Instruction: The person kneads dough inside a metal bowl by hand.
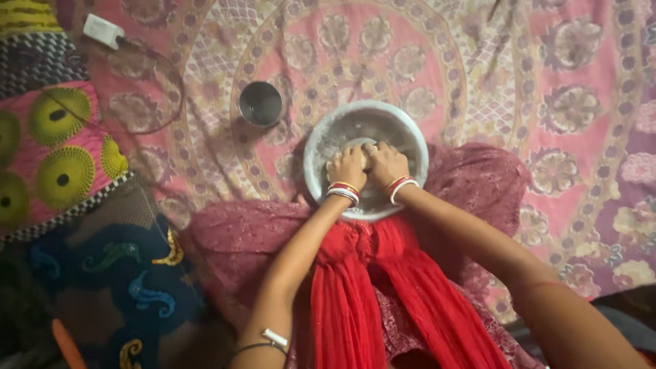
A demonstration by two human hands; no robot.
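Head view shows a pink patterned bedsheet [560,82] under a round metal bowl [410,137]. Left hand [347,167] and right hand [387,164] press, fisted, onto dough [367,152]; a steel cup [260,104] stands nearby.

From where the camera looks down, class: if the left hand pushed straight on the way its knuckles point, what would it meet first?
The left hand points up-frame inside the bowl, so it would probably meet the bowl's far inner wall first, though depth is unclear.

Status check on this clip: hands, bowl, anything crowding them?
Left hand and right hand fisted together, pressing down inside round white metal bowl. Contents hidden under hands. Small steel cup apart at upper left; red scarf below the bowl.
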